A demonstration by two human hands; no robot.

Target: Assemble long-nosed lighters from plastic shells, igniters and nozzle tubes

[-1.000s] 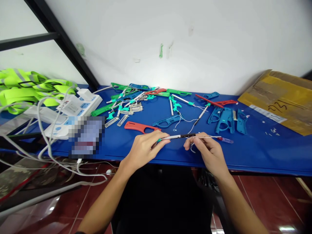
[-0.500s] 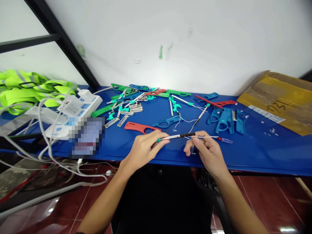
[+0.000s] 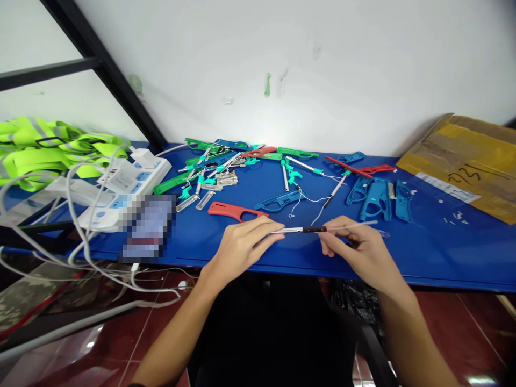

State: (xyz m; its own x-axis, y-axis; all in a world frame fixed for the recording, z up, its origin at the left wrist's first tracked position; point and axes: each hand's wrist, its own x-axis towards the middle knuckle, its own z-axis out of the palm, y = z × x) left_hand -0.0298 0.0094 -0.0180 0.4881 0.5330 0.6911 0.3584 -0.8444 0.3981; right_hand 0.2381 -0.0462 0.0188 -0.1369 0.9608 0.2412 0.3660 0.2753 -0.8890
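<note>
My left hand (image 3: 245,244) pinches the silvery end of a slim lighter rod (image 3: 293,230) between thumb and fingertips, holding it level above the blue table. The rod's right part is black. At that black end my right hand (image 3: 358,250) is closed on a thin whitish tube or wire (image 3: 365,223), whose free end sticks out to the right past the fingers. A red handle shell (image 3: 229,210) lies just beyond my left hand. Past the rod rests a blue handle shell (image 3: 278,201). A screwdriver (image 3: 382,233) with a clear handle is partly hidden behind my right hand.
Green, blue and red lighter shells, with several clear tanks (image 3: 205,200), are heaped at the back. More blue shells (image 3: 377,199) lie right, near a taped cardboard box (image 3: 455,166). A power strip (image 3: 151,174), cables and a phone (image 3: 149,228) occupy the left.
My right hand has turned and its fingers have closed at the rod's black end, hiding the loose white wires and most of the screwdriver. The rod has shifted slightly right and lies more level.
</note>
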